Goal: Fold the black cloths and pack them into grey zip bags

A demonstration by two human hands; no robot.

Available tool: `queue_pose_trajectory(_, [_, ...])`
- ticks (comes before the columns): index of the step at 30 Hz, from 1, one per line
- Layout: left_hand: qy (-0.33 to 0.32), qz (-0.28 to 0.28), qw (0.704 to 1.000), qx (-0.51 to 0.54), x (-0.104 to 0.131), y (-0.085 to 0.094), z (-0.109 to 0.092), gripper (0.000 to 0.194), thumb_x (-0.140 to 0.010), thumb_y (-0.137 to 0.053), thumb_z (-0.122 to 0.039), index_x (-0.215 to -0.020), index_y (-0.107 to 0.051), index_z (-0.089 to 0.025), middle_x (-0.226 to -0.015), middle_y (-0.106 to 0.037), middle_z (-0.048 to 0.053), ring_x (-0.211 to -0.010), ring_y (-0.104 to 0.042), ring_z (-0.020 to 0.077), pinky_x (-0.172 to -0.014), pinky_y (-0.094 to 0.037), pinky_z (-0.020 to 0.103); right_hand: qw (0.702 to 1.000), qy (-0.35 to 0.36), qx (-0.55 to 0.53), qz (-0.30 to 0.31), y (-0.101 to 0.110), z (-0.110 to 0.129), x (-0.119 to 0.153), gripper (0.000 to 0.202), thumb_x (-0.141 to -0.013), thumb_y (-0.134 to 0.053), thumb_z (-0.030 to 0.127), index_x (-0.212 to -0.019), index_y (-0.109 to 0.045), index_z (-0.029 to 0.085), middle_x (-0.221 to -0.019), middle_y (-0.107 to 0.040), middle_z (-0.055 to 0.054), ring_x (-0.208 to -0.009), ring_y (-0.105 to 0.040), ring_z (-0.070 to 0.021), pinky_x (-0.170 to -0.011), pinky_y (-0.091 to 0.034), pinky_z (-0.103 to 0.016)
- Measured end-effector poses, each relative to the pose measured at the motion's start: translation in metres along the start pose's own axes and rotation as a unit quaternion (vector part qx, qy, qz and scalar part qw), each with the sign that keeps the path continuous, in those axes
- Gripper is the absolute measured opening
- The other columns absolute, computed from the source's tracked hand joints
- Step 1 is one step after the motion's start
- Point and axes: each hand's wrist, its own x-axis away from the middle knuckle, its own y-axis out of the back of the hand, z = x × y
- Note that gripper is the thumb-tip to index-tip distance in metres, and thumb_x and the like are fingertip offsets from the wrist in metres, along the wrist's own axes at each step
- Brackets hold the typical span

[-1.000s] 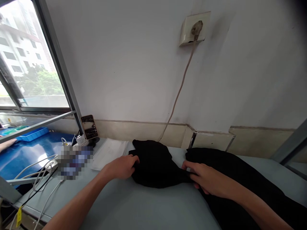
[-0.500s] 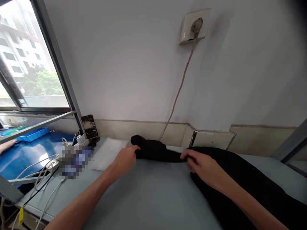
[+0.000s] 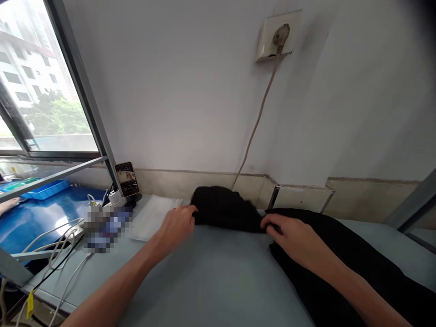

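Observation:
A black piece of clothing (image 3: 225, 209), soft and bunched, stretches between my two hands at the back of the grey tabletop (image 3: 211, 281). My left hand (image 3: 177, 225) pinches its left end, fingers closed on the edge. At its right end my right hand (image 3: 289, 236) grips the fabric between thumb and fingers. More black cloth (image 3: 347, 240) spreads under and beyond my right forearm, down to the lower right. Whether both dark parts are one garment cannot be made out, since my right hand covers where they meet.
A clear plastic bag (image 3: 153, 218) lies left of my left hand. Behind it a phone (image 3: 127, 179) stands on a holder, near a power strip (image 3: 73, 234) and tangled cables. A wall socket (image 3: 279, 36) has a hanging cord. Another person's hand (image 3: 8, 205) shows beside a blue tray (image 3: 46, 188).
The cloth between my hands has risen and puffed into a fuller, rounder shape. Both hands keep their grip and have barely shifted.

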Motion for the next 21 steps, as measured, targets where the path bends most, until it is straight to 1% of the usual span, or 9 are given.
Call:
queue_pose_trajectory(2, [0.039, 0.084, 0.995, -0.043, 0.003, 0.0, -0.003, 0.036, -0.087, -0.042, -0.009, -0.089, -0.076, -0.019, -0.083, -0.076, 0.012, -0.081, -0.074, 0.0323, -0.074, -0.056, 0.042, 0.995, -0.021, 0.012, 0.096, -0.001, -0.001, -0.001, 0.028, -0.092, -0.045, 0.025, -0.071, -0.064, 0.027, -0.067, -0.07, -0.001, -0.065, -0.067, -0.0245, -0.06, -0.043, -0.033])
queue_pose_trajectory(4, [0.034, 0.118, 0.991, -0.056, 0.005, 0.001, -0.007, 0.036, -0.087, -0.041, -0.008, -0.081, -0.075, -0.019, -0.072, -0.072, 0.011, -0.069, -0.072, 0.03, -0.066, -0.052, 0.038, 0.996, -0.02, 0.003, 0.089, -0.002, 0.0, -0.001, 0.028, -0.093, -0.043, 0.024, -0.071, -0.061, 0.027, -0.064, -0.067, 0.0, -0.062, -0.065, -0.0233, -0.059, -0.041, -0.031])
queue_pose_trajectory(6, [0.021, 0.101, 0.994, -0.047, 0.006, 0.001, -0.008, 0.038, -0.088, -0.04, -0.007, -0.091, -0.075, -0.02, -0.081, -0.074, 0.01, -0.073, -0.071, 0.0281, -0.066, -0.051, 0.036, 0.999, -0.014, -0.012, 0.039, -0.004, 0.001, -0.001, 0.026, -0.095, -0.04, 0.026, -0.08, -0.061, 0.028, -0.067, -0.067, 0.001, -0.062, -0.063, -0.0224, -0.058, -0.04, -0.031])
queue_pose_trajectory(8, [0.002, 0.058, 0.998, -0.038, 0.005, 0.001, -0.007, 0.04, -0.088, -0.04, -0.006, -0.104, -0.073, -0.02, -0.099, -0.075, 0.01, -0.087, -0.071, 0.0279, -0.072, -0.053, 0.036, 0.999, -0.015, -0.029, 0.006, -0.005, 0.001, -0.001, 0.025, -0.098, -0.038, 0.03, -0.09, -0.062, 0.029, -0.07, -0.066, 0.001, -0.06, -0.06, -0.0218, -0.058, -0.04, -0.031])
queue_pose_trajectory(10, [-0.033, 0.02, 0.999, -0.027, 0.003, 0.001, -0.003, 0.041, -0.089, -0.04, -0.006, -0.111, -0.071, -0.02, -0.115, -0.072, 0.01, -0.105, -0.067, 0.0284, -0.082, -0.054, 0.038, 0.999, -0.019, -0.038, 0.008, -0.005, -0.001, -0.001, 0.026, -0.099, -0.038, 0.034, -0.096, -0.063, 0.029, -0.071, -0.066, 0.001, -0.059, -0.058, -0.0213, -0.058, -0.041, -0.031])
queue_pose_trajectory(12, [-0.079, 0.021, 0.997, -0.006, 0.003, 0.003, 0.001, 0.043, -0.089, -0.039, -0.004, -0.11, -0.072, -0.02, -0.121, -0.071, 0.01, -0.117, -0.063, 0.0287, -0.093, -0.053, 0.04, 0.998, -0.019, -0.042, 0.04, -0.003, -0.004, 0.0, 0.026, -0.099, -0.039, 0.033, -0.099, -0.065, 0.029, -0.07, -0.065, 0.0, -0.059, -0.057, -0.0208, -0.058, -0.04, -0.031])
queue_pose_trajectory(14, [-0.113, 0.073, 0.99, 0.031, 0.005, 0.006, 0.004, 0.046, -0.087, -0.039, -0.002, -0.109, -0.075, -0.022, -0.119, -0.074, 0.007, -0.118, -0.064, 0.0281, -0.098, -0.052, 0.041, 0.994, -0.005, -0.047, 0.098, 0.002, -0.005, 0.002, 0.026, -0.096, -0.042, 0.029, -0.095, -0.068, 0.028, -0.069, -0.064, 0.0, -0.06, -0.056, -0.02, -0.057, -0.039, -0.03])
queue_pose_trajectory(16, [-0.114, 0.153, 0.979, 0.067, 0.009, 0.013, 0.004, 0.047, -0.085, -0.042, -0.004, -0.108, -0.077, -0.024, -0.112, -0.077, 0.005, -0.112, -0.068, 0.0269, -0.093, -0.053, 0.038, 0.982, 0.021, -0.056, 0.18, 0.012, -0.003, 0.007, 0.025, -0.094, -0.046, 0.025, -0.089, -0.071, 0.027, -0.069, -0.063, 0.0, -0.062, -0.055, -0.0186, -0.058, -0.038, -0.028])
queue_pose_trajectory(21, [-0.093, 0.381, 0.913, 0.112, 0.015, 0.04, -0.007, 0.038, -0.085, -0.052, -0.013, -0.108, -0.079, -0.027, -0.097, -0.08, 0.0, -0.08, -0.071, 0.0187, -0.07, -0.052, 0.027, 0.905, 0.036, -0.121, 0.406, 0.042, 0.007, 0.018, 0.022, -0.092, -0.057, 0.028, -0.086, -0.077, 0.02, -0.079, -0.068, -0.003, -0.068, -0.058, -0.0154, -0.053, -0.04, -0.021])
